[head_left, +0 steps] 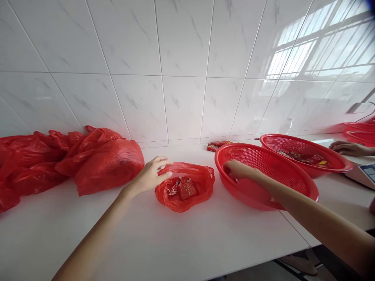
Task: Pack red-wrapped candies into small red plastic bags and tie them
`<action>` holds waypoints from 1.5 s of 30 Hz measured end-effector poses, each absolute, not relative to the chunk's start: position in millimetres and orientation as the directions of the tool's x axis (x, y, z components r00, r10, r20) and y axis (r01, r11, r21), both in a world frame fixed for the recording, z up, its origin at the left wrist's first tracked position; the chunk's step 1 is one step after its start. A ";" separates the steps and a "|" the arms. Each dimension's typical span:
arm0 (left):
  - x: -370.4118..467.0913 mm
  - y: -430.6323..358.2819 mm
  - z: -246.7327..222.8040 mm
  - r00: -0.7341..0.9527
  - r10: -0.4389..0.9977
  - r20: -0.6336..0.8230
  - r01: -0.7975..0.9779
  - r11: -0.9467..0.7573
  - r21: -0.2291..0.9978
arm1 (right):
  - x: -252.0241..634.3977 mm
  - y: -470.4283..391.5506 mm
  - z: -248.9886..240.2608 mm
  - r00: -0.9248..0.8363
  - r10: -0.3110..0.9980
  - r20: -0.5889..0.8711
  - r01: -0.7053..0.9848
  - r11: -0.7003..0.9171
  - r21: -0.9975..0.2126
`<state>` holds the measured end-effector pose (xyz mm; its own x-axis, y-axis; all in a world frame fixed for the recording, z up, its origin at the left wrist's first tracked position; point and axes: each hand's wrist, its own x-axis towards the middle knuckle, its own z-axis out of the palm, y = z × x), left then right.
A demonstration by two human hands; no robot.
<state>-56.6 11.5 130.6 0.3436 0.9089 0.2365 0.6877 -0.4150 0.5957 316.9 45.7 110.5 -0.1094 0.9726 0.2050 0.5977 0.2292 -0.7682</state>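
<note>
Open bag (180, 205) sits mid-tabletop (140, 242), nearer the wall edge. My left hand (152, 174) is half open at its rim, contact unclear; my right hand (236, 169) has fingers curled inside the near basket (283, 168), hold hidden. I'd spread the bag's mouth, avoid tipping the basket. Counts: one open bag, two-plus packets (187, 189) inside, two mesh baskets; bag heap (109, 162) at left end, uncountable.

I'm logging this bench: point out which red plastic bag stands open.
The red plastic bag beside the left hand: its mouth gapes, showing red-patterned packets. The red plastic bags heaped farther left show no opening.
</note>
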 end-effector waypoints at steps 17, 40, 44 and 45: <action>-13.0 3.8 106.0 0.550 0.823 -0.142 -0.105 0.237 0.966 | 177.6 22.2 87.1 -0.419 0.899 0.127 -0.289 0.000 -0.957; -8.2 8.8 77.6 0.294 0.934 0.205 0.349 -0.304 0.886 | 169.8 17.3 45.1 -0.413 0.910 0.022 -0.457 -0.187 -0.869; -7.2 9.9 75.7 0.286 0.944 0.168 0.284 -0.251 0.926 | 169.2 16.6 45.5 -0.409 0.912 0.032 -0.465 -0.178 -0.867; -7.7 10.5 76.2 0.302 0.942 0.149 0.256 -0.230 0.939 | 169.3 16.6 45.6 -0.404 0.914 0.033 -0.465 -0.174 -0.868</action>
<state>-7.7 10.5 76.2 0.3016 0.9418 0.1486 0.2564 -0.2303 0.9387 169.3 16.6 45.6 -0.4038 0.9143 0.0329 -0.4649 -0.1741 -0.8681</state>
